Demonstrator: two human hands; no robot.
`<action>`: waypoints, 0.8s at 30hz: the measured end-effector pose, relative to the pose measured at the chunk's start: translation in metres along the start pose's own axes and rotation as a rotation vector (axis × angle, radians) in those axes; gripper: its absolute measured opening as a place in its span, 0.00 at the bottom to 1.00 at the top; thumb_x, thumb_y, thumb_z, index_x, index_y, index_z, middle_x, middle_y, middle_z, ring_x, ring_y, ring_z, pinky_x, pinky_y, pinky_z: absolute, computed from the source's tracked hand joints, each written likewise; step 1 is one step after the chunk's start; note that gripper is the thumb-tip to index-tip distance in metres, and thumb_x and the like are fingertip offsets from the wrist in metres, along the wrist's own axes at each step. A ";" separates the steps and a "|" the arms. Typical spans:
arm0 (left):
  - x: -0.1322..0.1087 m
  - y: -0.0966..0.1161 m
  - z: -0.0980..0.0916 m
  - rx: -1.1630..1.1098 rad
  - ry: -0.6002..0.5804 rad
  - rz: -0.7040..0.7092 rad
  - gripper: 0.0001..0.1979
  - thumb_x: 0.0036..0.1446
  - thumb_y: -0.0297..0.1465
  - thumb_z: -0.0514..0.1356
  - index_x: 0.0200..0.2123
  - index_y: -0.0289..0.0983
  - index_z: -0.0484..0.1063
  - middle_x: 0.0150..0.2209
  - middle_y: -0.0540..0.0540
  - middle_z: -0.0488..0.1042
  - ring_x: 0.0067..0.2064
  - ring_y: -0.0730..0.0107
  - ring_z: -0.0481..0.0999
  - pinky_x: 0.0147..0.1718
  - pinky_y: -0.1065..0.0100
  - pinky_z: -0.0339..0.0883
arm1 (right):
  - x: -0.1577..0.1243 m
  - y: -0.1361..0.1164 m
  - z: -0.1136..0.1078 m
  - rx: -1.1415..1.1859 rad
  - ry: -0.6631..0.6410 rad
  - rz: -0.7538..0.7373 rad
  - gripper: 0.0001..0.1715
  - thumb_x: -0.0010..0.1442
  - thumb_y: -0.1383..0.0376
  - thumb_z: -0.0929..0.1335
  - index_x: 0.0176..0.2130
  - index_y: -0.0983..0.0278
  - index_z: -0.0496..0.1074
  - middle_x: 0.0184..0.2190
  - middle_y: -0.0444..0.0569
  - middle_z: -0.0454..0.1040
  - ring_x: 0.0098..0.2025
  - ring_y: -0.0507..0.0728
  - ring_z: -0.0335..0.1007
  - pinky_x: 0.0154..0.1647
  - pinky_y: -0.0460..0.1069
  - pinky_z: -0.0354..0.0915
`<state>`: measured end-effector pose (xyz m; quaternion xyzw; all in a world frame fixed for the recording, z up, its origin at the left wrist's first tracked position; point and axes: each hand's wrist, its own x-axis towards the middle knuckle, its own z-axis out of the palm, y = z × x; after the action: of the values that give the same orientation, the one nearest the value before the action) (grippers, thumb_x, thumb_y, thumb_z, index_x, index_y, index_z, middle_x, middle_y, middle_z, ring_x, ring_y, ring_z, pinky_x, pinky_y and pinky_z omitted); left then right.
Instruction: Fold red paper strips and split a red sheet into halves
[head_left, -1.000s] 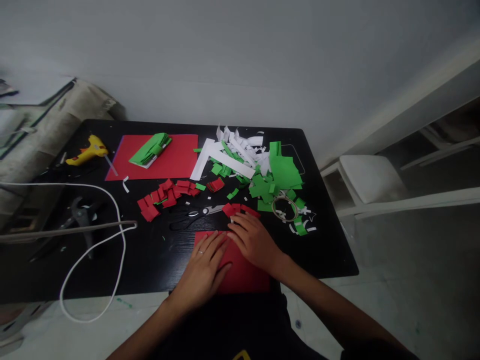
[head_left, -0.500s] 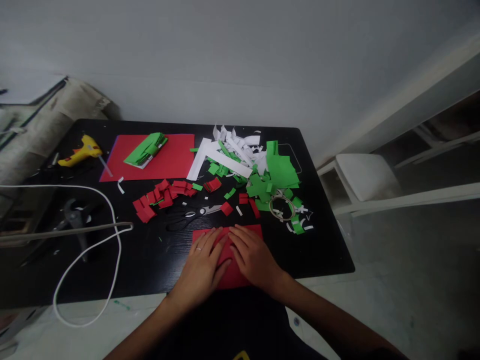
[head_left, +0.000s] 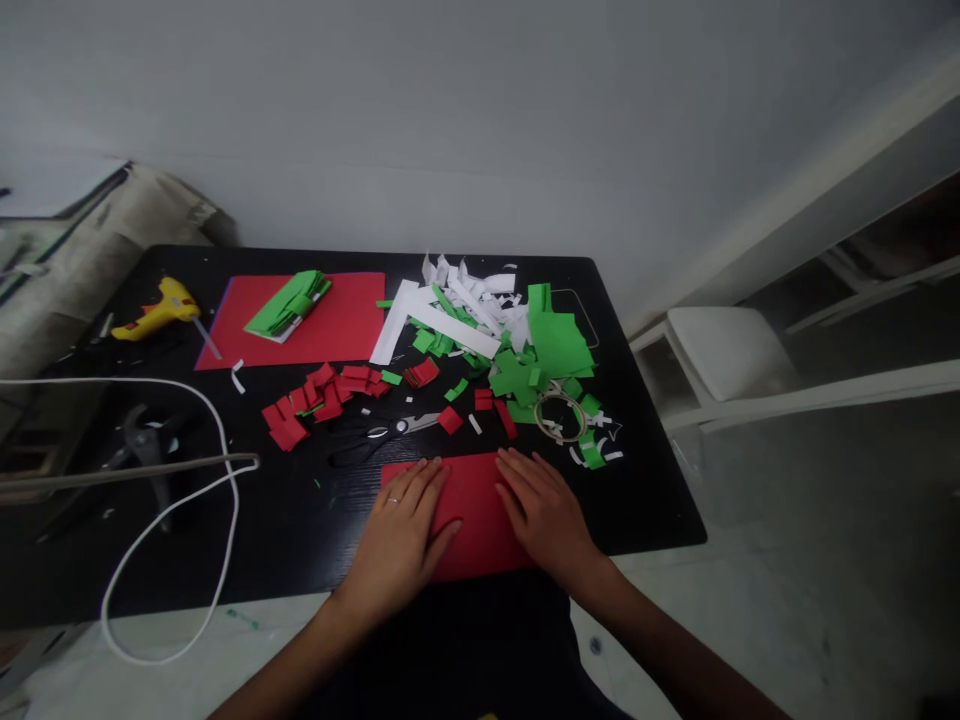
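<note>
A red sheet of paper [head_left: 476, 515] lies at the front edge of the black table, directly before me. My left hand [head_left: 405, 520] rests flat on its left part, fingers stretched out and a ring on one of them. Over its right part lies my right hand [head_left: 547, 515], palm down with the fingers extended. Just beyond the sheet are black-handled scissors [head_left: 386, 432], their blades pointing right. Small folded red paper pieces [head_left: 326, 395] are heaped behind the scissors.
Green paper [head_left: 559, 340] and white paper strips [head_left: 457, 325] pile up at the back, with a round hoop [head_left: 561, 417] in front. A yellow glue gun [head_left: 161, 310], a larger red sheet [head_left: 330, 340] with folded green paper [head_left: 289, 305], pliers [head_left: 150, 450] and a white cable [head_left: 229, 500] occupy the left.
My right hand has slid rightward across the red sheet, away from my left hand, baring the sheet's middle. The left hand stays in about the same place.
</note>
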<state>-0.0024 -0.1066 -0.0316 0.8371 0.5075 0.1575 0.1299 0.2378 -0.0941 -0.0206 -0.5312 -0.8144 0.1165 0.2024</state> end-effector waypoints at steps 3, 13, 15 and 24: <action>0.001 0.000 0.002 0.023 -0.005 0.011 0.30 0.68 0.41 0.59 0.68 0.35 0.63 0.65 0.35 0.71 0.65 0.46 0.70 0.60 0.47 0.67 | 0.010 -0.008 0.005 -0.021 0.039 0.046 0.18 0.70 0.69 0.66 0.56 0.67 0.77 0.56 0.59 0.80 0.59 0.66 0.76 0.64 0.65 0.68; -0.003 -0.003 0.002 0.016 0.012 -0.005 0.29 0.68 0.40 0.59 0.68 0.36 0.63 0.66 0.35 0.70 0.66 0.47 0.69 0.62 0.47 0.65 | 0.050 -0.041 0.035 0.073 -0.047 0.100 0.05 0.68 0.70 0.68 0.39 0.62 0.75 0.39 0.52 0.77 0.42 0.61 0.73 0.46 0.55 0.70; -0.004 -0.004 0.003 0.018 0.017 -0.007 0.30 0.68 0.40 0.59 0.69 0.36 0.62 0.66 0.36 0.70 0.66 0.47 0.69 0.62 0.47 0.65 | 0.050 -0.038 0.035 0.066 -0.042 0.123 0.06 0.69 0.69 0.67 0.37 0.61 0.73 0.37 0.50 0.76 0.40 0.60 0.73 0.44 0.53 0.68; -0.002 -0.007 0.004 0.022 -0.011 0.046 0.31 0.68 0.41 0.59 0.70 0.35 0.60 0.66 0.36 0.70 0.67 0.49 0.68 0.63 0.48 0.64 | 0.059 -0.036 0.031 -0.001 -0.082 0.205 0.11 0.68 0.67 0.69 0.32 0.61 0.69 0.31 0.48 0.77 0.34 0.58 0.74 0.38 0.50 0.64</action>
<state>-0.0077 -0.1055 -0.0384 0.8508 0.4891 0.1502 0.1201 0.1735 -0.0540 -0.0217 -0.6065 -0.7636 0.1577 0.1557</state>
